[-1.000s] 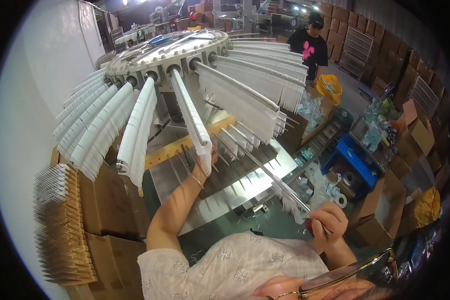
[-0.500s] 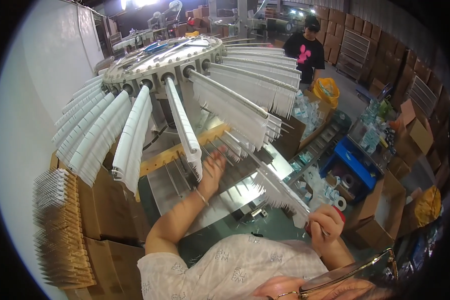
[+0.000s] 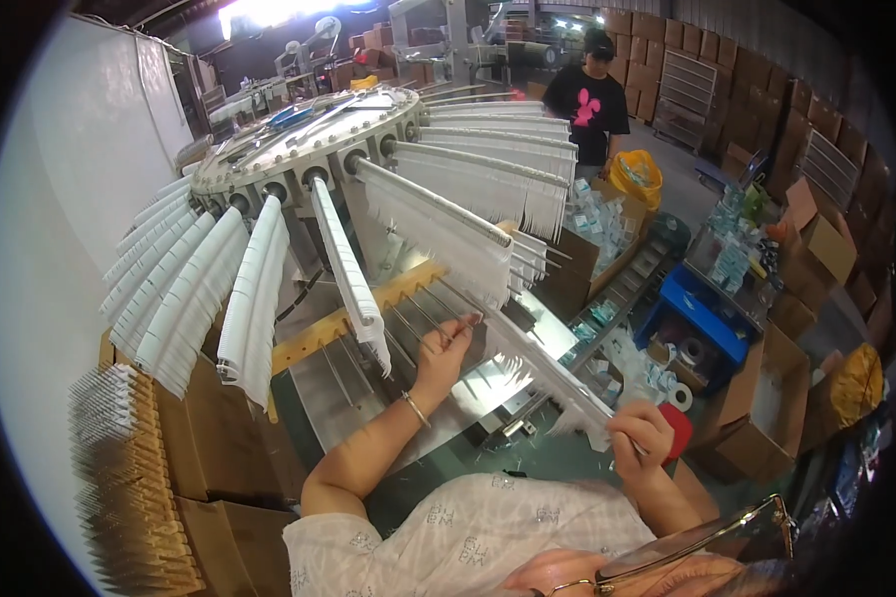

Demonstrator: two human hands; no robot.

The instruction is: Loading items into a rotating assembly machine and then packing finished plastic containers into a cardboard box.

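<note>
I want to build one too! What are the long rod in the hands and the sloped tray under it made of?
The rod looks like metal hung with a white fringe, perhaps plastic or fibre; too blurred to tell. The tray looks like bare steel: grey, shiny, reflecting light.

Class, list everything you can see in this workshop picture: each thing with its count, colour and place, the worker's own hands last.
Round carousel machine: one, grey metal, upper centre.
Radial arms hung with white pieces: many, white, fanning from the carousel.
Long bar of white pieces: one, white, between the hands.
Cardboard boxes: many, brown, lower left and right wall.
Blue crate: one, right.
Yellow bag: one, by the co-worker.
Co-worker: one, black shirt, top.
Left hand: grip on the bar's far end.
Right hand: grip on its near end.
</note>
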